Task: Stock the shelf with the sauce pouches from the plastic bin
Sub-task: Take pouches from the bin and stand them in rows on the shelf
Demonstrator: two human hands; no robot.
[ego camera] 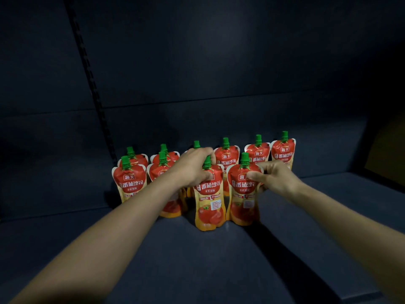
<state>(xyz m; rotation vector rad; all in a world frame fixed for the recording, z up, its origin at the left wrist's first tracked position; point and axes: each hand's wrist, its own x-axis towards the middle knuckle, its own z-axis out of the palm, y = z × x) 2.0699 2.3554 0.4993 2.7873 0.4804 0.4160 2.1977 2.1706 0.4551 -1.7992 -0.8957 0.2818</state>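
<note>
Several red and orange sauce pouches with green caps stand upright in two rows on a dark shelf. My left hand grips the top of a front-row pouch, fingers curled round its neck below the cap. My right hand pinches the upper right edge of the neighbouring front pouch. Both pouches stand on the shelf board. Two more front pouches stand to the left. The back row runs behind them. The plastic bin is out of view.
A dark back panel closes the shelf behind the pouches. A slotted upright runs down at the left. Bare shelf board lies in front of the pouches and to the right.
</note>
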